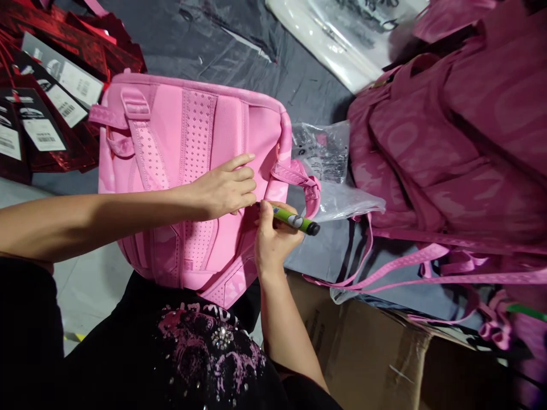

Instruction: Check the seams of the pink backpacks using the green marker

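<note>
A pink backpack point(226, 125) lies across the table edge and my lap, its padded back panel and straps facing up. My left hand point(228, 188) rests on that panel with the fingers stretched out, pressing on the fabric. In my right hand point(276, 239) is a green marker pen point(286, 217) with a black end, gripped like a writing tool. The pen's tip points toward the bag close to my left fingertips; whether it touches the fabric is hidden by my hands. A pink top loop point(313, 196) of the bag sticks out beyond the pen.
More pink backpacks point(461, 131) are heaped on the right, their straps point(397, 266) hanging down. Red shiny packages with paper tags point(43, 131) lie at the left. Clear plastic bags point(329, 154) sit on the dark-covered table point(179, 45). A cardboard box point(363, 347) stands below.
</note>
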`<state>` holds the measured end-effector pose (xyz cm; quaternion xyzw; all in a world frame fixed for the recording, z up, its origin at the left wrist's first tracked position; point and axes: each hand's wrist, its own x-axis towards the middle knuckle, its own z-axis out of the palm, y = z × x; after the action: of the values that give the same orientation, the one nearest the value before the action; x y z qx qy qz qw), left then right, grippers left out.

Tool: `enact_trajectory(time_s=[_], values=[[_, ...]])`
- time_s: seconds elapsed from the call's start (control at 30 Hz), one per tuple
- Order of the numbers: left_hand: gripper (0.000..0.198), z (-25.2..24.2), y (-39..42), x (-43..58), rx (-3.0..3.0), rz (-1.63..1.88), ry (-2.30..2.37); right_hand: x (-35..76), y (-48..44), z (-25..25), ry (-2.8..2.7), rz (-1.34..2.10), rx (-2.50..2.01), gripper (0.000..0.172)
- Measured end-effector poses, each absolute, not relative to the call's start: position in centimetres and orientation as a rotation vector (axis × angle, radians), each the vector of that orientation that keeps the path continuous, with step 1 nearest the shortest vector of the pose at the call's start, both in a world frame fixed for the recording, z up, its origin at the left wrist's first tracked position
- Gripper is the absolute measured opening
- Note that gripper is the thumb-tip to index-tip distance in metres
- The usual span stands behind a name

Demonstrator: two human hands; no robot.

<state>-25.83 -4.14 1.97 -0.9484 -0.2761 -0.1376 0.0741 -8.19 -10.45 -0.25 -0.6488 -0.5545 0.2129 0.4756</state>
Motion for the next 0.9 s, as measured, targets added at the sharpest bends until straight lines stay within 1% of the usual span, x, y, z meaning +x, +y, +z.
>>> enact_trajectory(time_s=[0.2, 0.33, 0.5, 0.63, 0.8, 0.9], values=[[0.030, 2.4, -4.6, -25.8, -2.726, -0.502, -0.807, -8.2, -10.4, 0.0, -1.347, 0.577, -1.577, 0.030], [0.037, 3.3, -4.2, -25.6, -2.716, -0.406, -0.758, -8.2, -10.3, 0.3, -1.323, 0.619, -1.596, 0.026], [0.035, 3.6, -3.7, -25.5, -2.727, -0.414, -0.711, -8.3, -10.4, 0.6, -1.267, 0.716, -1.615, 0.027], [0.029, 3.3, -4.0, -26.0, -2.720, -0.350, -0.721, -8.8, -10.9, 0.2, -1.174, 0.645, -1.576, 0.028], [0.028, 2.8, -4.3, -27.0, -2.670, -0.467, -0.648, -9.6, -11.3, -0.5, -1.186, 0.627, -1.560, 0.035], [0.027, 2.7, -4.8, -27.4, -2.658, -0.474, -0.683, -9.9, -11.5, -0.3, -1.176, 0.622, -1.560, 0.038]])
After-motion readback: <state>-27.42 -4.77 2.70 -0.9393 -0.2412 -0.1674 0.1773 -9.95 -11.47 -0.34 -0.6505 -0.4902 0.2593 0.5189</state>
